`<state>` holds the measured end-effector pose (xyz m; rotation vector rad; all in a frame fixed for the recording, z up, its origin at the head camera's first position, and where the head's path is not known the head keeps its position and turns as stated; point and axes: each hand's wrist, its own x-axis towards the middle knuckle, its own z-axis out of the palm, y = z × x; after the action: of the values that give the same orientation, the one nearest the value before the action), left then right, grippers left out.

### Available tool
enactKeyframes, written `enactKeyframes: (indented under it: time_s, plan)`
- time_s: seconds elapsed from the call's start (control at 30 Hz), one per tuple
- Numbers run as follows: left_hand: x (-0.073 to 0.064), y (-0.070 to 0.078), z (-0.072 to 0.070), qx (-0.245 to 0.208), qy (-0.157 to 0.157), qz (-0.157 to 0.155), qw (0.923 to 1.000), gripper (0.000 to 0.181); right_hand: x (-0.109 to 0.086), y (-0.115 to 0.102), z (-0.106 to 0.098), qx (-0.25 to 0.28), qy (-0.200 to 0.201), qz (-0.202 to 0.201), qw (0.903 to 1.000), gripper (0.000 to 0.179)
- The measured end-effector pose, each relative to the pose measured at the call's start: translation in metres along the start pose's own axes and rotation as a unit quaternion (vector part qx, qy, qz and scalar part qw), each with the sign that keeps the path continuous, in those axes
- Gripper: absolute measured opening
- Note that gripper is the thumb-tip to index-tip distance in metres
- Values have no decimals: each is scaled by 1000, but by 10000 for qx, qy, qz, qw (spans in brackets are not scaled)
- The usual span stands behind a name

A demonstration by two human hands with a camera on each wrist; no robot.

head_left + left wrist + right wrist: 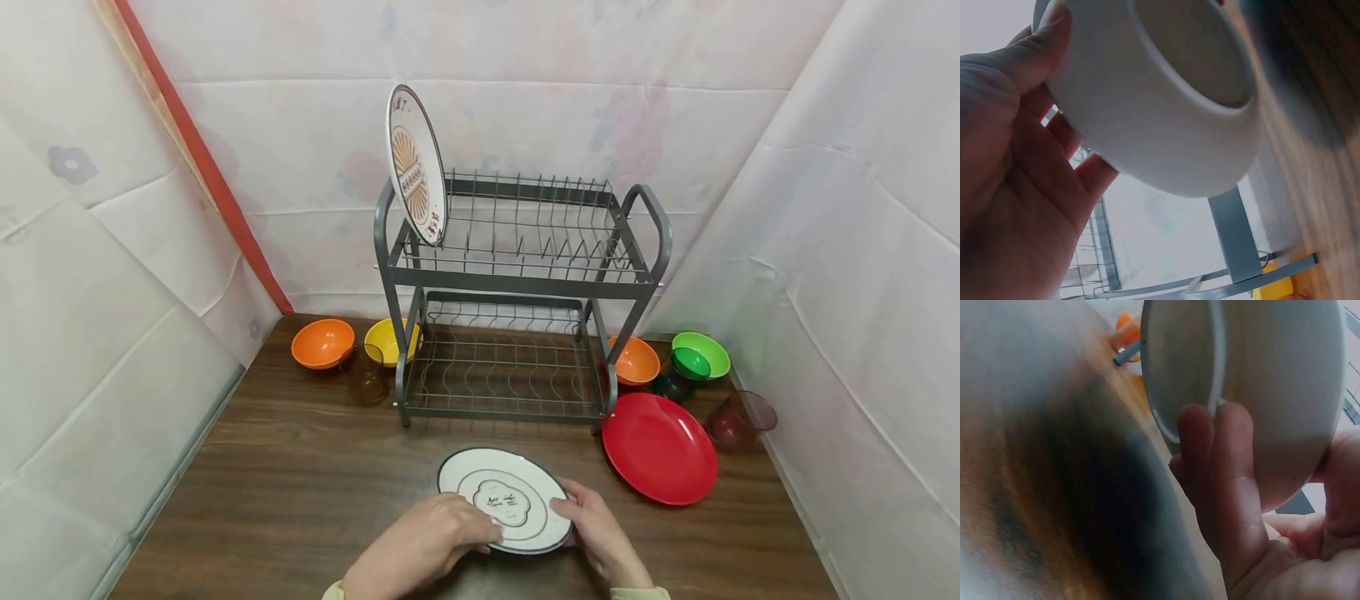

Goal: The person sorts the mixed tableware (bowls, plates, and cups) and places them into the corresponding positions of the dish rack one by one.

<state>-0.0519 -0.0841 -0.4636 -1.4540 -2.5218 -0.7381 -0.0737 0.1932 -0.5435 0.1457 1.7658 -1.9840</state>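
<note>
Both hands hold a white plate with a dark rim and a patterned centre, tilted above the front of the table. My left hand grips its near left edge, thumb on the upper face. At the right edge, my right hand has its thumb on top and fingers underneath. The plate's pale underside and foot ring show in the left wrist view. In the right wrist view, fingers press against that underside. Another white plate, with an orange sunburst, stands upright at the rack's upper left.
A grey two-tier dish rack stands at the back. To its left are an orange bowl, a yellow bowl and a brown glass. A red plate, orange bowl, green bowl and glasses sit right.
</note>
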Motion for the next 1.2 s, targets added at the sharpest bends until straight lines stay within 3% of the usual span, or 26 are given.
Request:
enactKeyframes:
  time_s: [0.23,0.37,0.53,0.67,1.0,1.2]
  plan:
    - [-5,-5,12,374,-55,200,9991,29,-2,-7,-9,-31,327,36,9995,66]
    - [-7,-9,15,625,-5,209,9978,28,-4,-10,-12,-125,477,0,9988,66]
    - [-6,-11,17,396,-50,-97,9992,21,-4,-13,-16,-150,555,27,9983,67]
    - [-6,-12,18,261,-54,-150,9995,19,-5,-15,-18,-189,652,95,9976,67]
    - [-9,-12,16,340,146,-10,9993,20,-9,-21,-20,-251,813,234,9961,70]
    - [-9,-15,12,182,624,-1,9979,17,-12,-27,-21,-344,1058,295,9933,73]
